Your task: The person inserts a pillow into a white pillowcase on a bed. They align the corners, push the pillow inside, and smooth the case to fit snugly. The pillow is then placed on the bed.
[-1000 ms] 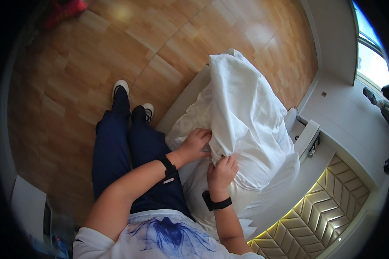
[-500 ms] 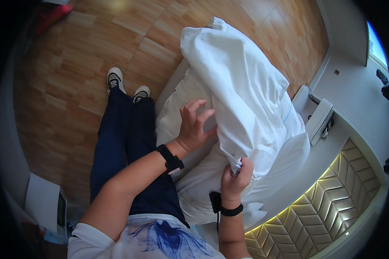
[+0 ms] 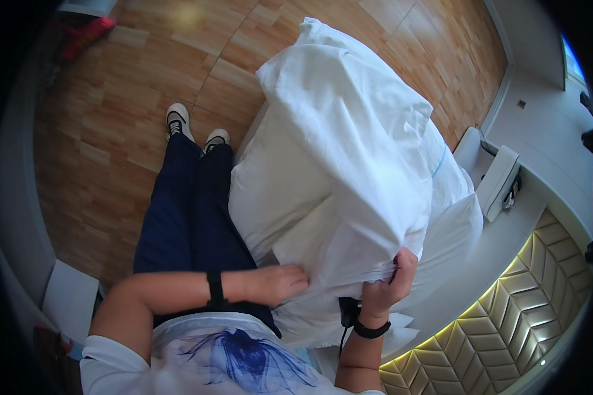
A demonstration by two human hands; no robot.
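Note:
A large white bed cover lies bunched and creased across the bed, its far corner hanging toward the wooden floor. My right hand is closed on its gathered near edge. My left hand, slightly blurred, is closed at the same edge further left, in front of my waist. The cloth spans the gap between both hands. Beneath and to the right, white bedding shows, with a thin blue line near its far side. Black bands circle both wrists.
A padded, lit headboard panel borders the right side. A pale bedside unit stands at the bed's far right. Wooden floor stretches left and ahead. A white box-shaped item is at the lower left, a red object at the upper left.
My left hand has moved down toward my waist and gone from open to closed on the cover. My right hand shifted slightly right and nearer. The cover has spread out wider toward the left.

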